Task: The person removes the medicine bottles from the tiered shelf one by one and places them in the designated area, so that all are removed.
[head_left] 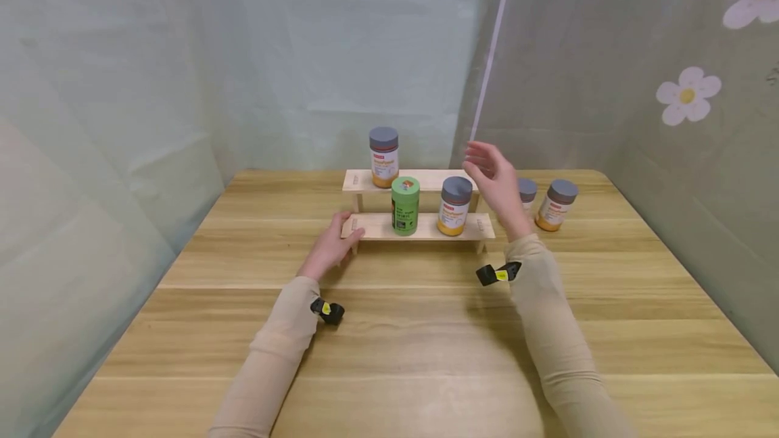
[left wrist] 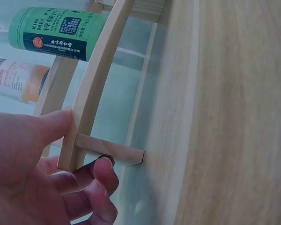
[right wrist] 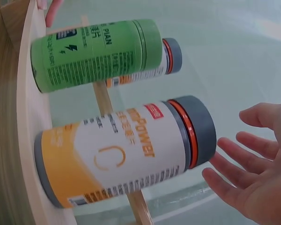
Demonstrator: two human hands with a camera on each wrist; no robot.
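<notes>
A two-tier wooden rack [head_left: 422,232] stands on the table. At its left end my left hand [head_left: 333,243] grips the lower shelf, thumb on top and fingers curled beneath the board [left wrist: 96,75]. A green bottle [head_left: 405,207] and a grey-capped supplement bottle [head_left: 454,207] stand upright on that lower shelf. Another grey-capped bottle [head_left: 384,158] is on the upper shelf, toward the left. My right hand [head_left: 496,181] is raised by the rack's right end, holding nothing. In the right wrist view its relaxed fingers [right wrist: 243,161] spread just beyond the grey cap [right wrist: 196,131].
Right of the rack, a grey-capped bottle [head_left: 560,205] stands on the wooden table [head_left: 402,357]; a similar bottle [head_left: 527,190] beside it is partly hidden by my right hand. Behind the table hangs a pale curtain [head_left: 377,53], with a flower-printed one at right.
</notes>
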